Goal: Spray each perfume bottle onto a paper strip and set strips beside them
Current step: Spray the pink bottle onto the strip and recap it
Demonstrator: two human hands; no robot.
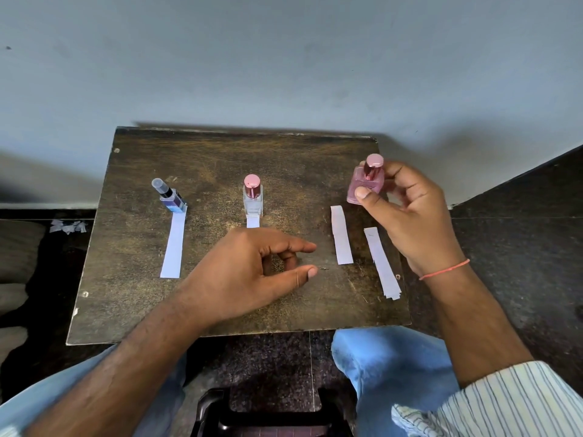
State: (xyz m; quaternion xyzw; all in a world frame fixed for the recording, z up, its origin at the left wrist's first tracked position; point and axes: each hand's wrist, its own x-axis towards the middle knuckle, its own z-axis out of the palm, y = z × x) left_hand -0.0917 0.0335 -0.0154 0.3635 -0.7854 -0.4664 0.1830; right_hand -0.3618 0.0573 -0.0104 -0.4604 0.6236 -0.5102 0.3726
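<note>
Three perfume bottles are on or over a small dark wooden table (220,159). A blue bottle (172,197) with a clear cap stands at the left, with a white paper strip (173,246) lying in front of it. A clear bottle (252,197) with a pink cap stands in the middle; a strip (252,222) shows in front of it, mostly hidden by my left hand (252,272). That hand hovers over the table with thumb and forefinger apart, holding nothing. My right hand (407,209) grips a pink bottle (366,181) lifted at the right. A single strip (341,234) lies below it.
A small stack of spare strips (381,263) lies near the table's right edge. Torn paper scraps (67,226) lie on the dark floor at the left. A pale wall stands right behind the table. My knees in blue jeans are under the front edge.
</note>
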